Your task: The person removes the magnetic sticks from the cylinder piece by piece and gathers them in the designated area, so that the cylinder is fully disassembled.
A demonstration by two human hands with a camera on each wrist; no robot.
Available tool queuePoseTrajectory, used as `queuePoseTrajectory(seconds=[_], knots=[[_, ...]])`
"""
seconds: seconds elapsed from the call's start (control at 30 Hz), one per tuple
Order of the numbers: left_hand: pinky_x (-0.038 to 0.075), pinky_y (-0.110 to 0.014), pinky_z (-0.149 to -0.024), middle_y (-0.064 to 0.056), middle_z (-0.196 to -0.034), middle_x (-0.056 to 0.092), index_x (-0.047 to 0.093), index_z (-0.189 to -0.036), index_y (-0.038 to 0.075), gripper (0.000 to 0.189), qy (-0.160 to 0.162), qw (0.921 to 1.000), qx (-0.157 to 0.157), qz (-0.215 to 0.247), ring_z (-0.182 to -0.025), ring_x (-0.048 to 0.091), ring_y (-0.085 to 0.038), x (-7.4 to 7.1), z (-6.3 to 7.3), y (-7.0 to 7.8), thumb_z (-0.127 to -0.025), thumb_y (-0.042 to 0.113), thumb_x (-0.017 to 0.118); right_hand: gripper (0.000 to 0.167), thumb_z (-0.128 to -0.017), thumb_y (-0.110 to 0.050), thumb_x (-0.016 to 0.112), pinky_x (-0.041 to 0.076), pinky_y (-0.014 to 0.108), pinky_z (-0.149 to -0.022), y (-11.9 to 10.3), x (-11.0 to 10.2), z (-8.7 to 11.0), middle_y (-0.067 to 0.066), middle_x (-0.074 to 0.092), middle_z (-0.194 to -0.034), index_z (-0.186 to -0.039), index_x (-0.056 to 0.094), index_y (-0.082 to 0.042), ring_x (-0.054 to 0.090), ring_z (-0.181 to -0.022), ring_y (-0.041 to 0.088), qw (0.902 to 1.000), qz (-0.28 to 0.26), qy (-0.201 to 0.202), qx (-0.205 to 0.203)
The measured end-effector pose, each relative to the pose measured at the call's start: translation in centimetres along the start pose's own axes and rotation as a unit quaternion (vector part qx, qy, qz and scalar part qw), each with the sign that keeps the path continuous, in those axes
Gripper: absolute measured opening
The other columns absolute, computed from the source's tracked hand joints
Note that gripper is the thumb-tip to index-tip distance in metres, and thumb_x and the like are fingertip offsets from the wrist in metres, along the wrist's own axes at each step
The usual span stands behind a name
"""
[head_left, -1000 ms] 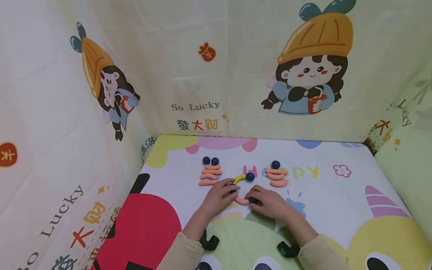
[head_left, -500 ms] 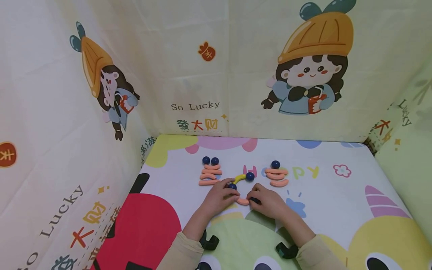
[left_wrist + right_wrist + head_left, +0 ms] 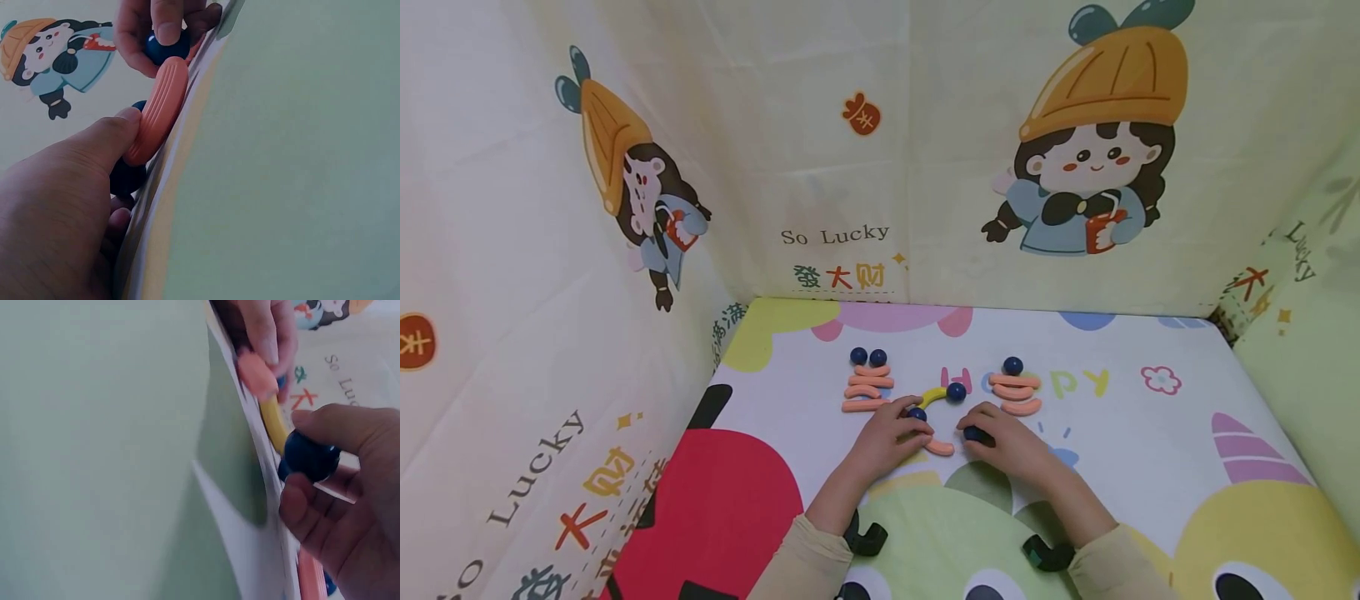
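My left hand [image 3: 891, 437] holds one end of a curved pink magnetic stick [image 3: 939, 447], its thumb against the stick's ridged side in the left wrist view. A dark blue ball [image 3: 917, 414] sits under its fingers, beside a curved yellow stick [image 3: 934, 396] that runs to another blue ball [image 3: 956, 392]. My right hand [image 3: 1011, 442] pinches a blue magnetic ball [image 3: 310, 456] between thumb and fingertips. That ball is apart from the pink stick's free end in the head view. Whether the stick joins the ball under my left hand is hidden.
At the left stands a column of pink sticks [image 3: 871, 382] topped by two blue balls [image 3: 868, 357]. To the right lie three pink sticks [image 3: 1015, 392] below one ball [image 3: 1012, 366]. A printed cloth [image 3: 1150, 442] covers the table, with patterned curtains [image 3: 940, 192] around it.
My right hand has shifted right and slightly away from me with its blue ball, leaving a gap from the pink stick's end. My left hand has stayed nearly still.
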State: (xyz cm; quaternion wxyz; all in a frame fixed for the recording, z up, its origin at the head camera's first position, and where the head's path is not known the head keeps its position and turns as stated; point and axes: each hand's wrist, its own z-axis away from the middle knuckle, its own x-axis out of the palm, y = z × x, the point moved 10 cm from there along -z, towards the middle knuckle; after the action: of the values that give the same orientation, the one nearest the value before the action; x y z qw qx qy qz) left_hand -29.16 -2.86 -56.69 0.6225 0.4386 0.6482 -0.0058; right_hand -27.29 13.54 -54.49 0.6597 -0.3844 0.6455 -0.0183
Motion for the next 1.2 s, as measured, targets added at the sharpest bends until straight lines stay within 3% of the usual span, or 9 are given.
queuePoseTrajectory(seconds=[0.23,0.33,0.57,0.77,0.97,1.2], knots=[[0.045,-0.042,-0.108,-0.003,-0.148,0.049,0.075,-0.107,0.032,0.018,-0.008,0.9999,-0.007,-0.001,-0.135,0.049,-0.023,0.2,-0.1,-0.1,-0.096,0.04,0.063,0.034,-0.09,-0.016,0.072,0.048,0.025,-0.073,1.6,-2.7,0.0,0.0,0.056,-0.124,-0.123,0.066,-0.02,0.053,-0.084,0.008,0.9993,-0.019,0.008,0.03],[0.044,-0.041,-0.109,-0.001,-0.149,0.048,0.075,-0.108,0.032,0.018,-0.014,0.9998,-0.015,0.001,-0.136,0.048,-0.021,0.3,-0.1,-0.3,-0.096,0.04,0.063,0.038,-0.09,-0.014,0.072,0.051,0.029,-0.076,2.4,-4.2,-0.2,0.007,0.055,-0.13,-0.127,0.063,-0.017,0.056,-0.09,0.013,0.9987,-0.015,0.022,0.043],[0.043,-0.041,-0.109,0.0,-0.15,0.047,0.074,-0.109,0.033,0.019,-0.02,0.9996,-0.021,0.003,-0.136,0.048,-0.021,0.2,-0.2,-0.3,-0.096,0.041,0.062,0.046,-0.093,-0.022,0.07,0.049,0.028,-0.071,6.5,-6.8,-0.7,0.007,0.056,-0.119,-0.136,0.056,-0.015,0.053,-0.089,0.02,0.9907,-0.039,0.021,0.129],[0.044,-0.041,-0.108,-0.001,-0.15,0.047,0.074,-0.109,0.033,0.019,-0.018,0.9997,-0.017,0.0,-0.135,0.048,-0.023,0.1,-0.1,-0.2,-0.097,0.041,0.062,0.052,-0.096,-0.031,0.065,0.047,0.031,-0.069,10.6,-8.4,-0.7,0.014,0.057,-0.121,-0.142,0.046,-0.013,0.052,-0.095,0.027,0.9739,-0.059,0.02,0.218],[0.044,-0.042,-0.108,-0.001,-0.15,0.047,0.074,-0.11,0.033,0.02,-0.015,0.9997,-0.018,0.003,-0.135,0.049,-0.024,0.0,0.0,-0.1,-0.097,0.041,0.062,0.051,-0.095,-0.031,0.067,0.044,0.03,-0.067,13.2,-9.4,-1.5,0.016,0.06,-0.123,-0.138,0.05,-0.01,0.056,-0.09,0.027,0.974,-0.04,0.047,0.218],[0.043,-0.042,-0.109,-0.001,-0.149,0.048,0.068,-0.125,0.03,0.031,-0.012,0.9998,-0.012,0.0,-0.134,0.049,-0.022,0.1,-0.2,0.0,-0.098,0.041,0.061,0.05,-0.096,-0.033,0.064,0.047,0.032,-0.072,15.2,-8.3,-1.9,0.021,0.059,-0.127,-0.139,0.05,-0.01,0.058,-0.095,0.029,0.9689,-0.048,0.011,0.242]])
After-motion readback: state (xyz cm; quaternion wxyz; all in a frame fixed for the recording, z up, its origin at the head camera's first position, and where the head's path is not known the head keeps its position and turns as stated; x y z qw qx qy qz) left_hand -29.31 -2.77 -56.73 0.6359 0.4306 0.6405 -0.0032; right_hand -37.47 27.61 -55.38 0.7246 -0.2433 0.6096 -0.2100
